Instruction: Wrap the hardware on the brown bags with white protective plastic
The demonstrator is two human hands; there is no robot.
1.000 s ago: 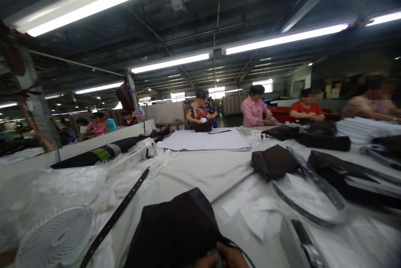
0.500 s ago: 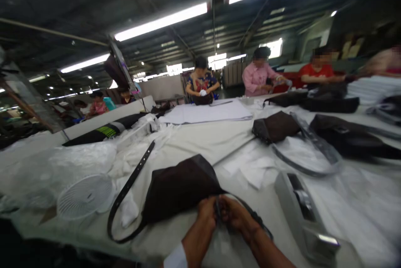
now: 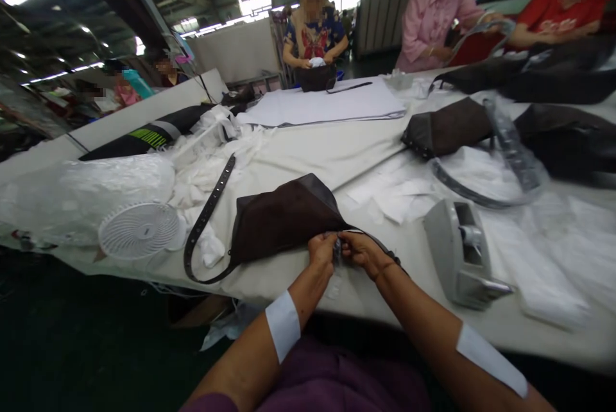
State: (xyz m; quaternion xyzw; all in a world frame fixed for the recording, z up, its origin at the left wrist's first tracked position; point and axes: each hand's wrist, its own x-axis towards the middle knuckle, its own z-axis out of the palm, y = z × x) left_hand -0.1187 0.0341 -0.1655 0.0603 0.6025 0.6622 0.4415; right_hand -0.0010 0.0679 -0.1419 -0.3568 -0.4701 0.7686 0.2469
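Head view: the table [image 3: 274, 158] carried the bag [image 3: 289, 213] at its near edge, directly in front of the person. The bag's long axis ran left to right, rising slightly rightward; its peak faced away from the person. Which side was its top could not be determined. The dispenser [image 3: 445, 251] stood to the right. The strap [image 3: 207, 208] curved from the bag's left end, punched tip pointing away. Left hand [image 3: 321, 251] and right hand [image 3: 366, 251] pinched the wrapped piece [image 3: 337, 250] beside the bag's right end. Status: strap attached at left; handling of the wrapped piece appeared incomplete, its clear film in place.
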